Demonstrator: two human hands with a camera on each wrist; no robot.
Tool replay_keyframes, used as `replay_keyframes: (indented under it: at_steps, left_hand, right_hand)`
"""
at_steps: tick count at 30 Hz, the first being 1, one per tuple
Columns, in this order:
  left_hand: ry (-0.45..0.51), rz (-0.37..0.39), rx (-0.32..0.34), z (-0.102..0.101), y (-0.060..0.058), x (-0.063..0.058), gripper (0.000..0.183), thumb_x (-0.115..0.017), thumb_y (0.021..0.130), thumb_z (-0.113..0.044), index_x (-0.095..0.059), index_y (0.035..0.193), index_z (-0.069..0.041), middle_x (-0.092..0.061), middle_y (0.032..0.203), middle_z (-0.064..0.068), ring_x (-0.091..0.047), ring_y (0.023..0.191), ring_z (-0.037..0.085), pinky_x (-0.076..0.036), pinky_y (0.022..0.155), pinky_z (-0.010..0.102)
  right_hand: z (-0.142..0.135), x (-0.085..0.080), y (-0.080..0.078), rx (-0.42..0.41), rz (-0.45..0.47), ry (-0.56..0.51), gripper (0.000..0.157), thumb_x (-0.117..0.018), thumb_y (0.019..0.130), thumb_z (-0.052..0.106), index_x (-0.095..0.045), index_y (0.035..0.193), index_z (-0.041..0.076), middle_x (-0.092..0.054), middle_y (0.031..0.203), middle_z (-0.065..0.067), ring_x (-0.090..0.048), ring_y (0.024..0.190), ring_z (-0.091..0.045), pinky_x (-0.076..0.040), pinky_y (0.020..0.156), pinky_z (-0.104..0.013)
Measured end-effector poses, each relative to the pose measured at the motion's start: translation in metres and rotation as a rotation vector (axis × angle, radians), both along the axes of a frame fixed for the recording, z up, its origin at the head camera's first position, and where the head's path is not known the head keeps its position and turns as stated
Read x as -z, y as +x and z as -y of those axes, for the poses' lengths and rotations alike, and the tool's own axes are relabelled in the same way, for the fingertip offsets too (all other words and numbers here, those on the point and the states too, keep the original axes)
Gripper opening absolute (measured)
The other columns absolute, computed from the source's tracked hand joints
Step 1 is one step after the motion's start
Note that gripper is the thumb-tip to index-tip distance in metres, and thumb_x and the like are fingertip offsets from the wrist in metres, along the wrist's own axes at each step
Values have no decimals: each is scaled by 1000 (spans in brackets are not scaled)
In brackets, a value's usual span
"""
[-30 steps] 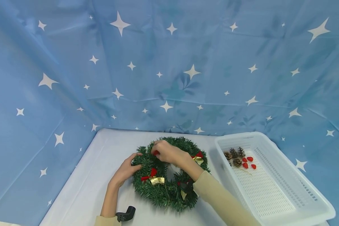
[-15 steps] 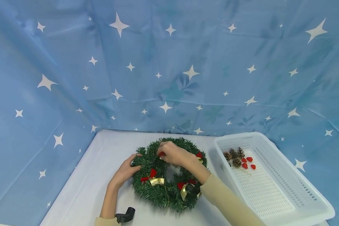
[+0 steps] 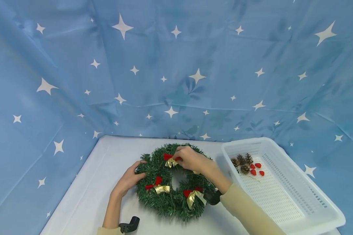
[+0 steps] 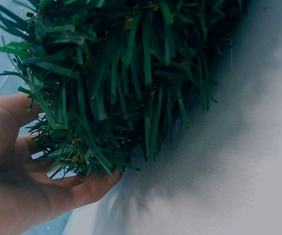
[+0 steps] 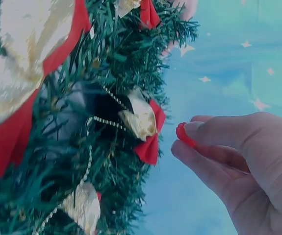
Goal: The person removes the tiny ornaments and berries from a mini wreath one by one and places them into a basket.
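Note:
A green Christmas wreath (image 3: 153,202) lies on the white table, with red-and-gold bows around it. My left hand (image 3: 128,181) grips its left side, thumb and fingers spread around the greenery (image 4: 106,88). At the back of the ring, my right hand (image 3: 194,160) pinches a small red ornament (image 5: 182,133) between thumb and forefinger. Just left of those fingertips sits the back bow (image 3: 171,160). In the right wrist view, the ornament is slightly apart from that bow (image 5: 148,125). A gold bead string (image 5: 90,147) runs over the wreath; my right forearm covers part of its right side.
To the right stands a white plastic basket (image 3: 320,192) holding several pine cones (image 3: 245,168) and several red ornaments (image 3: 253,172). A blue star-patterned cloth (image 3: 176,81) hangs behind the table. Bare white tabletop (image 3: 114,153) shows left of the wreath.
My right hand has moved right along the back of the wreath, still pinching the red ornament, and has uncovered the back bow. My left hand keeps its place on the wreath.

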State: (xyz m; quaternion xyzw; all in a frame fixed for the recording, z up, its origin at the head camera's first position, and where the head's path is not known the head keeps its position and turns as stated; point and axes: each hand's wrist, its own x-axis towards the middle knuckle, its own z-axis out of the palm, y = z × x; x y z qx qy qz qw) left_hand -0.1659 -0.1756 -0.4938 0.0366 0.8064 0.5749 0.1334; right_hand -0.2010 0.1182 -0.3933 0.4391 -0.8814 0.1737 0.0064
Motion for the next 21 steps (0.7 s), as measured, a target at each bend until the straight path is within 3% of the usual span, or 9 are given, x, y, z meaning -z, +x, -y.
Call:
replay_keyframes:
  at_steps: [14,21]
  left_hand:
    - [-1,-4,-5,-2,3,3,54,-61,102,-13,-45,154,-14,-24,166,23,-31,53,11,-39,57,32]
    - [-9,-15,-9,-1,3,1,55,-60,102,-13,-44,154,-13,-23,166,24,-30,52,12,-39,57,32]
  right_hand:
    - [-35,-2,8,86,30,-31,18,-71,90,-8,-78,105,-3,-71,101,-13,-70,86,-23,-58,72,-25]
    - [-51,-10,12,113,-13,-17,19,-69,89,-10,-77,105,-3,-71,100,-13,-69,85,-23,-56,70,-25]
